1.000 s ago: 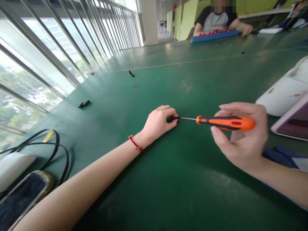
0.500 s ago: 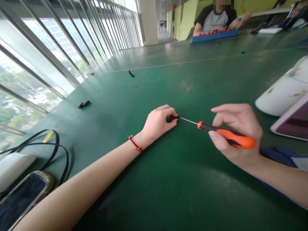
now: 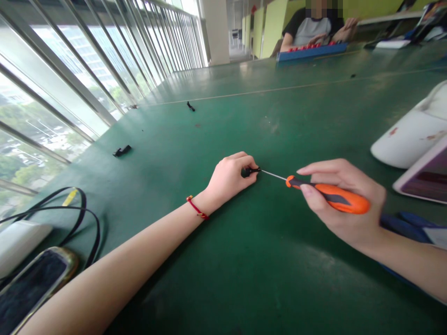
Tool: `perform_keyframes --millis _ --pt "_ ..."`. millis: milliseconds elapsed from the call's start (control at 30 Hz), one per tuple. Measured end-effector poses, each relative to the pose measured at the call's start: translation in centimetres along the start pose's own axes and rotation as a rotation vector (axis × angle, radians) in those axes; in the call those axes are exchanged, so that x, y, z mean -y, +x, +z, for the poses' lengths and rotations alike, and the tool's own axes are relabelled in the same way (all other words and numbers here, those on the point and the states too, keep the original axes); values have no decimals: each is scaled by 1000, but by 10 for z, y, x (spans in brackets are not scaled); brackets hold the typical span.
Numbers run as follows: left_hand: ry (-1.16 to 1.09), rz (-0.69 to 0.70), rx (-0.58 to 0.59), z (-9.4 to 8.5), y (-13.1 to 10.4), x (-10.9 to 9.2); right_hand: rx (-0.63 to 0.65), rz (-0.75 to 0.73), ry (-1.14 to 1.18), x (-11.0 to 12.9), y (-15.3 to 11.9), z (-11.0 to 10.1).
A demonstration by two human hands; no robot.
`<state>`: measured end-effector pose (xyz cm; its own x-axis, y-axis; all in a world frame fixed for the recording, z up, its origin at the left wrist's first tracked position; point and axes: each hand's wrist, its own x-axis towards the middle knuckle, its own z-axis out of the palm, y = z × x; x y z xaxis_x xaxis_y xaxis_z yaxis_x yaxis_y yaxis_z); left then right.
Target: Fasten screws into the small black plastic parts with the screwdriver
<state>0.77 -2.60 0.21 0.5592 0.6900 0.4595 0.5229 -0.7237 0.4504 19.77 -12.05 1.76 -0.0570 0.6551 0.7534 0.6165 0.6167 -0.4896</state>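
Observation:
Near the middle of the green table (image 3: 223,125), my left hand (image 3: 232,174) pinches a small black part (image 3: 248,172) between thumb and fingers. The thin metal shaft of an orange and black screwdriver (image 3: 344,197) meets that part at its right end. My right hand (image 3: 349,200) is around the screwdriver's handle, the thumb below and the fingers above and behind it. Two other small black pieces lie farther off, one at the left (image 3: 122,151) and one at the upper middle (image 3: 190,106).
A phone (image 3: 35,284), a white box (image 3: 23,242) and a black cable (image 3: 98,232) are at the lower left. At the right are a white container (image 3: 405,135) and a pink-edged device (image 3: 426,174). Across the table, a person sits behind a blue tray (image 3: 310,52).
My right hand's fingers have shifted left along the handle, and the handle has turned, showing more grey on its side. My left hand stays in place. The person's hands have moved.

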Motion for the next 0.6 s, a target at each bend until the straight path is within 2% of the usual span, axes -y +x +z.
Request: perform_keyframes --millis 67,133,267,333,467,600 --pt "5 -8 1 0 0 0 -99 -11 77 -1 1 1" --pt "7 -17 4 0 0 0 -143 -28 156 -2 2 2" --pt "1 -13 11 0 0 1 14 -1 40 -3 1 1" --pt "0 -9 8 0 0 1 5 0 -12 -2 0 1" --pt "-1 -12 12 0 0 1 -118 -35 94 -4 -1 2" --pt "-4 -12 11 0 0 1 22 15 43 -4 -1 0"
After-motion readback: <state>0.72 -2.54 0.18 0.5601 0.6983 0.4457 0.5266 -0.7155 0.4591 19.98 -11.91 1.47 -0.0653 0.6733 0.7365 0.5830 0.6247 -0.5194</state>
